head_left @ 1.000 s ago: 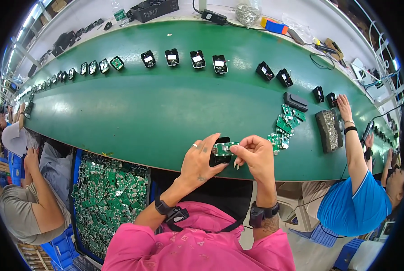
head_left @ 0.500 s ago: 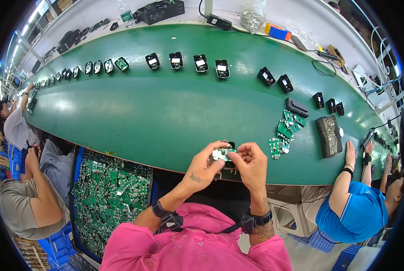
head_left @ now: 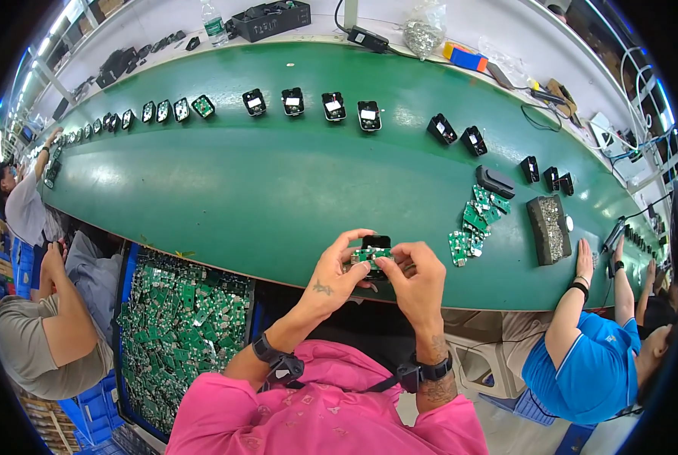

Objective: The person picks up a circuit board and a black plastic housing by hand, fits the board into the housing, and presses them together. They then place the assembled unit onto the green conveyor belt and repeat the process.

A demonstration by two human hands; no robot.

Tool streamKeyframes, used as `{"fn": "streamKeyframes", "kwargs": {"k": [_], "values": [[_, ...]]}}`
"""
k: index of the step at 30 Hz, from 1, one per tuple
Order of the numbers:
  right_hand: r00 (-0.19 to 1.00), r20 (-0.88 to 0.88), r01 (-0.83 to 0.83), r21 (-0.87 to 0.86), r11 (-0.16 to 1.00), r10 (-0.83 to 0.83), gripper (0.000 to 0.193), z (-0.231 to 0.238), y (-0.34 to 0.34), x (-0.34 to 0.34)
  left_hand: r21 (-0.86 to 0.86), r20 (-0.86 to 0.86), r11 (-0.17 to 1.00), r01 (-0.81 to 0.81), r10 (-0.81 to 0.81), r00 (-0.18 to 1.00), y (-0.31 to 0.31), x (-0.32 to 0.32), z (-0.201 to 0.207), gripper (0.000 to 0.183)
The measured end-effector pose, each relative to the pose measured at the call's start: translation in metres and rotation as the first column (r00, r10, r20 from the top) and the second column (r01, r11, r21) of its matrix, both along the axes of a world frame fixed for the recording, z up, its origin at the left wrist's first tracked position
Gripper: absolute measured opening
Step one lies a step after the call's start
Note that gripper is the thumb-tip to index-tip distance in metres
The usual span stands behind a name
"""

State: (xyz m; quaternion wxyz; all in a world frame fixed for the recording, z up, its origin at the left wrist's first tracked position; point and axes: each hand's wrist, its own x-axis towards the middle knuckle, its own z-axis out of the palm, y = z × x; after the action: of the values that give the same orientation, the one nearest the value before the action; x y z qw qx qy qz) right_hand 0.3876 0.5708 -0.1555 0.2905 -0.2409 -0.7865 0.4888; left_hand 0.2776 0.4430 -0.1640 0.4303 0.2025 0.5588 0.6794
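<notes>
Just over the front edge of the green bench, both of my hands are closed around one small assembly. My left hand [head_left: 334,277] grips its left side, thumb on the face of a green circuit board [head_left: 367,254]. From the other side, my right hand [head_left: 421,274] pinches the same board with thumb and fingers. Behind the board shows a black plastic housing [head_left: 376,241], its top end sticking up between my hands. Whether the board sits inside the housing or only against it, I cannot tell. My fingers hide the housing's lower part.
Loose circuit boards [head_left: 475,218] lie on the bench to the right, beside a dark block-shaped tray of small metal parts [head_left: 536,231]. Black housings [head_left: 368,115] line the far side. A blue-edged bin [head_left: 126,303] full of boards stands at left. Co-workers sit on both sides.
The board has tilted in my hands: its white patch no longer shows, and more green faces up. More of the black housing now appears behind it. My hands stay in nearly the same place.
</notes>
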Motion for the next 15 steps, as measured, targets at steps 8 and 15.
{"fn": "streamKeyframes", "kwargs": {"k": [8,15], "values": [[0.992,-0.070,-0.106,0.041,0.994,0.109,0.015,0.013,-0.009,0.000,-0.017,-0.213,0.999,-0.048,0.043,0.976,0.001,0.010,-0.001,0.055],[0.978,-0.140,-0.192,-0.309,0.931,0.155,0.012,0.011,-0.018,0.003,-0.029,-0.231,0.997,-0.066,0.057,0.971,-0.001,0.014,0.010,0.056]]}}
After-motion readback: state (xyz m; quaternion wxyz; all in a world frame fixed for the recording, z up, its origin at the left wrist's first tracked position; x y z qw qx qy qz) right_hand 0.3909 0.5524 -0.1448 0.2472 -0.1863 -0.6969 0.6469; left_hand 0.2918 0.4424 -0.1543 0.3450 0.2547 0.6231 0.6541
